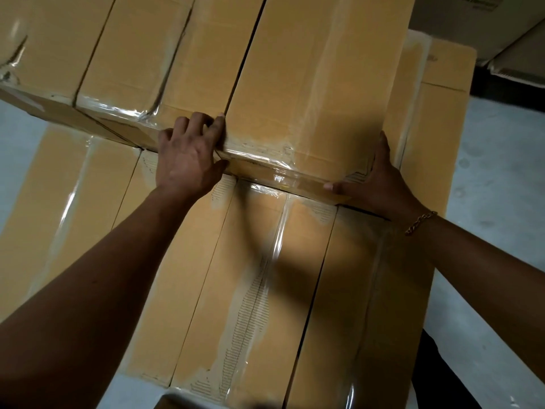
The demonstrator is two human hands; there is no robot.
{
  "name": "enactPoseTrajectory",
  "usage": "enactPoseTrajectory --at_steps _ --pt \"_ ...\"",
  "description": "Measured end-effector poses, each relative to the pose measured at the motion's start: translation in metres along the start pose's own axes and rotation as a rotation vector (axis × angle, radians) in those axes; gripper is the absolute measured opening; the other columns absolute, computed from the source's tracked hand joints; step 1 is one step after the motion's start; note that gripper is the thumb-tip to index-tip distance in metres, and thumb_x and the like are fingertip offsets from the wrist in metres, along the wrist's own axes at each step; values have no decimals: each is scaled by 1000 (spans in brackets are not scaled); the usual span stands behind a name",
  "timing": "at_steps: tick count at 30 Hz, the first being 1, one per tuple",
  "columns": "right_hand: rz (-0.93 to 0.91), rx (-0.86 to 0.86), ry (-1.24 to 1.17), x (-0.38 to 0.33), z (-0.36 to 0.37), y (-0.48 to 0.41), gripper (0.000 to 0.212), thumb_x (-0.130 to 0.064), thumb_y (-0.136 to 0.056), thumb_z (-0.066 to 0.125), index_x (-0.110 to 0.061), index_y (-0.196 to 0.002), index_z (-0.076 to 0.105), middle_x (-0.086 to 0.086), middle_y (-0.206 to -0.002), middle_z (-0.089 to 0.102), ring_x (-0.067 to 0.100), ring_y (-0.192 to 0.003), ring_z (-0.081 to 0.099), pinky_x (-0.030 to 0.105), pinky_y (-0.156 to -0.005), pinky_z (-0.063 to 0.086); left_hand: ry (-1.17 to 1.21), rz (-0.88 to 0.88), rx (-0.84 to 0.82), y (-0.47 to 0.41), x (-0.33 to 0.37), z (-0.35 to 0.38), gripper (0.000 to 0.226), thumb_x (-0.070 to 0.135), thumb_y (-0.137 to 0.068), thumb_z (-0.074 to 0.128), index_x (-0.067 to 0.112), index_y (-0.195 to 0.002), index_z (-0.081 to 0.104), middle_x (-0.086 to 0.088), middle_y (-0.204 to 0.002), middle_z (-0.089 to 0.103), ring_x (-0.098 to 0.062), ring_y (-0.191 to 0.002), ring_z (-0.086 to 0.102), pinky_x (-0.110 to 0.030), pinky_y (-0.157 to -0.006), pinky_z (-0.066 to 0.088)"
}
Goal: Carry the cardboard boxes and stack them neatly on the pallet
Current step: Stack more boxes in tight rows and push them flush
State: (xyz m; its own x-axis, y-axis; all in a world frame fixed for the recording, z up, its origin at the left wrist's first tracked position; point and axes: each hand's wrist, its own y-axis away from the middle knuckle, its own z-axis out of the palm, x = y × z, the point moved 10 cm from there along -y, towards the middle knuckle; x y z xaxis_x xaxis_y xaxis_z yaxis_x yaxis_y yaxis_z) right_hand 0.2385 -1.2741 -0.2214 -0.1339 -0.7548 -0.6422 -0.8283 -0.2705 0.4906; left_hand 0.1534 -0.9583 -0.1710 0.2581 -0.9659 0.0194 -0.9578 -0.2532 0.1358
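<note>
- left hand (pixel 188 156) grips the top box (pixel 309 84) at its near-left corner, fingers curled over the edge.
- right hand (pixel 374 178) lies open, flat against its near-right corner.

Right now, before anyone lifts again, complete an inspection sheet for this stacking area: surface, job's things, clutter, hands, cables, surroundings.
Surface: lower boxes carry the stack; the pallet itself is hidden.
Job's things: taped upper box sits on the lower layer, close against neighbouring boxes.
Clutter: nothing seen.
Hands: left hand grips the upper box's near left corner, fingers curled into the gap; right hand presses flat on its right side, bracelet on the wrist.
Cables: nothing seen.
Surroundings: pale floor; more cartons at upper right.
</note>
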Motion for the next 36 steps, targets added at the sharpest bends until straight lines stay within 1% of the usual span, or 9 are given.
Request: enactPoseTrajectory --at_steps 5,14,21,25,27,30,33,34,36 --pt "-1 8 -23 -1 0 1 148 -56 -59 91 -29 -161 -13 -3 -169 18 14 -152 24 19 -109 23 63 3 10 11 -4 3 73 31 -94 67 18 -158 33 -8 -155 40 -36 -134 41 -53 -106 36" --pt "2 16 -13 3 1 -2 149 -58 -58 91 -30 -161 -13 -3 -170 14 15 -153 22 21 -113 22 90 -12 -7 14 -6 3 59 44 -101 55 24 -155 38 -5 -157 40 -32 -138 40 -56 -105 35" --pt "5 -7 -36 7 4 -5 153 -63 -53 91 -30 -161 -12 -4 -169 17 14 -152 24 31 -122 27 92 -10 -12 21 -4 9 67 38 -99 59 20 -158 33 -6 -163 34 -31 -145 34 -56 -108 34" --pt "23 -46 -82 9 6 -4 155 -67 -48 91 -29 -162 -8 -6 -168 21 12 -151 26 34 -122 29 109 -21 -71 33 -3 25 82 42 -98 59 18 -164 15 -7 -171 15 -27 -157 13 -57 -119 23" --pt "17 -68 -95 9 6 1 149 -65 -50 92 -28 -162 0 -13 -162 29 9 -144 35 24 -116 33 120 -33 -72 44 -1 28 86 46 -99 56 17 -165 10 -6 -172 9 -27 -158 7 -56 -122 21" --pt "36 -135 -90 15 11 17 108 -36 -74 89 -21 -158 23 -16 -137 45 1 -116 50 -2 -79 39 164 -97 -69 72 -1 30 88 50 -99 53 17 -165 6 -8 -173 5 -28 -158 7 -55 -123 19" --pt "156 -326 -40 45 41 39 62 -46 -83 77 -19 -135 56 -3 -128 62 -5 -82 60 13 -62 48 241 -250 -96 126 -7 41 86 54 -99 48 17 -165 8 -10 -172 5 -31 -158 10 -55 -122 21" --pt "183 -384 -11 52 53 49 64 -59 -80 74 -17 -126 62 -1 -122 65 1 -80 61 20 -61 46 266 -312 -111 151 -9 46 86 57 -98 44 18 -165 9 -10 -172 5 -31 -158 11 -55 -122 21" --pt "158 -498 59 58 78 72 88 -81 -67 69 -16 -126 63 -3 -120 64 10 -92 60 25 -67 42 312 -448 -141 207 -11 56 87 61 -94 39 20 -165 10 -8 -172 7 -30 -157 13 -52 -122 21"
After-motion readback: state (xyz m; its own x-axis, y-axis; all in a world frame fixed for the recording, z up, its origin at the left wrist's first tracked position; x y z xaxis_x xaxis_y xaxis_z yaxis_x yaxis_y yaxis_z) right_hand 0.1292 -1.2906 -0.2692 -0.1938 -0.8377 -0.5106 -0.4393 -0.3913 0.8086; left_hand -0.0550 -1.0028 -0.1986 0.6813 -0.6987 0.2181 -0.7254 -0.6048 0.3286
